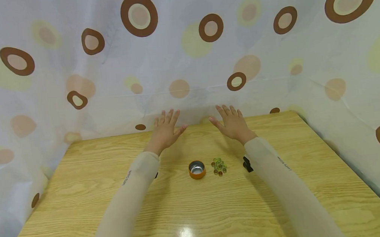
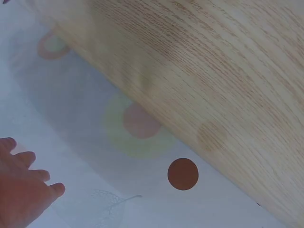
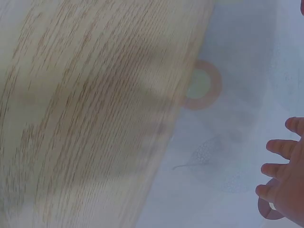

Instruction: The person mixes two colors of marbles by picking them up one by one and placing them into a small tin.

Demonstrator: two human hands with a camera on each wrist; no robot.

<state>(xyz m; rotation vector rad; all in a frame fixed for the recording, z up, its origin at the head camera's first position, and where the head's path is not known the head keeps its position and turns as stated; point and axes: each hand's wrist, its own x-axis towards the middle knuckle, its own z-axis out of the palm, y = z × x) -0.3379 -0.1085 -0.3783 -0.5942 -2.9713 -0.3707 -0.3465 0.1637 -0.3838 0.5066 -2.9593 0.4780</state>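
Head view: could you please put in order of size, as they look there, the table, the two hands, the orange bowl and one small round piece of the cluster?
1. Table
2. Left hand and right hand: too alike to rank
3. Orange bowl
4. One small round piece

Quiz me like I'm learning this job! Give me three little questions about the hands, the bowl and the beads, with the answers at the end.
1. In the head view, where are the green and brown beads compared with the orange bowl? A) left of it B) right of it C) inside it
2. Fill in: the fingers of the left hand and right hand are ____ (straight or curled).
3. True or false: one hand is touching the orange bowl.

Key: 1. B; 2. straight; 3. False, both hands are away from it.
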